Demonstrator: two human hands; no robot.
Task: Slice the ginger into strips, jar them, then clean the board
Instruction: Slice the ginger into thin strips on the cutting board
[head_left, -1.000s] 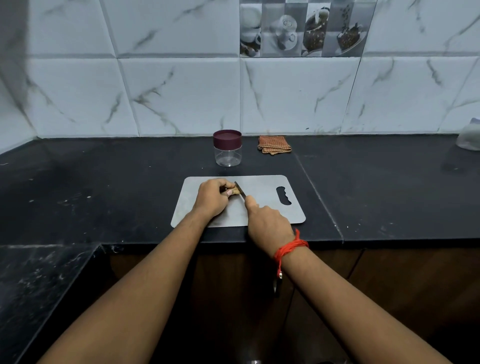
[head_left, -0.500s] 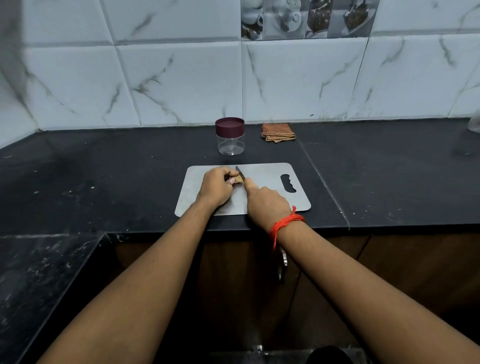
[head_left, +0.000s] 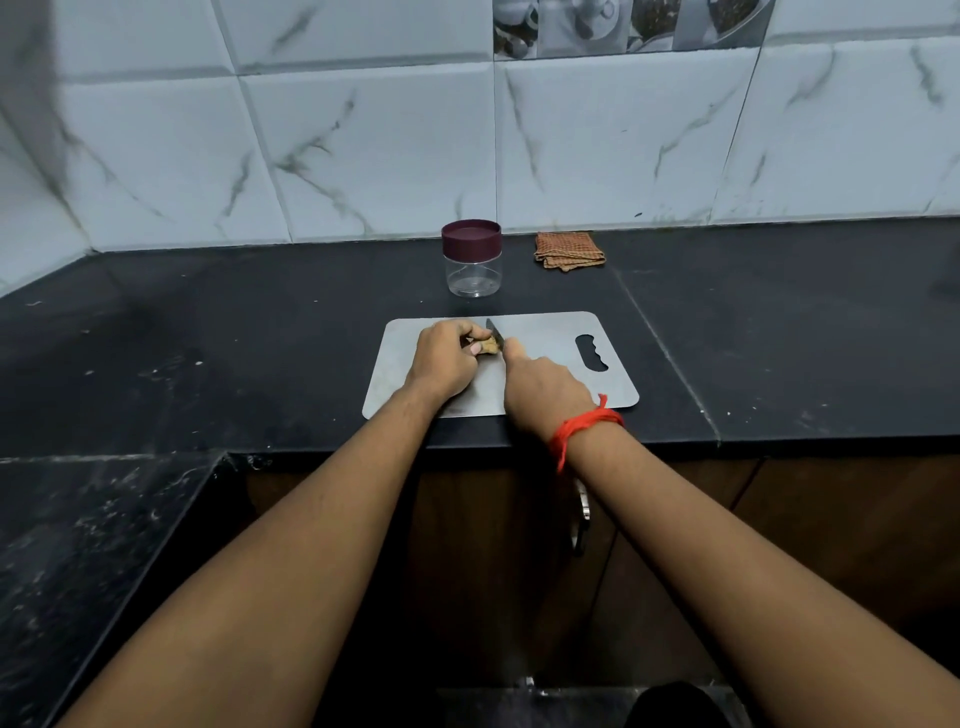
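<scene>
Knife (head_left: 494, 332), in right hand's (head_left: 543, 392) grip, moved onto tan ginger (head_left: 487, 345) pinched by left hand (head_left: 444, 358).

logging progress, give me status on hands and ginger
Left hand holding tan ginger piece on grey metal cutting board. Right hand gripping small dark knife, blade at ginger. Clear maroon-lidded jar closed behind board.

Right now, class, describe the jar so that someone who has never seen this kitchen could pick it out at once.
Start at the black countertop under the white tiled wall. Just behind the grey cutting board, towards the wall, stands the jar. It is clear, upright and capped with a maroon lid, unlike the folded brown checked cloth to its right.
</scene>
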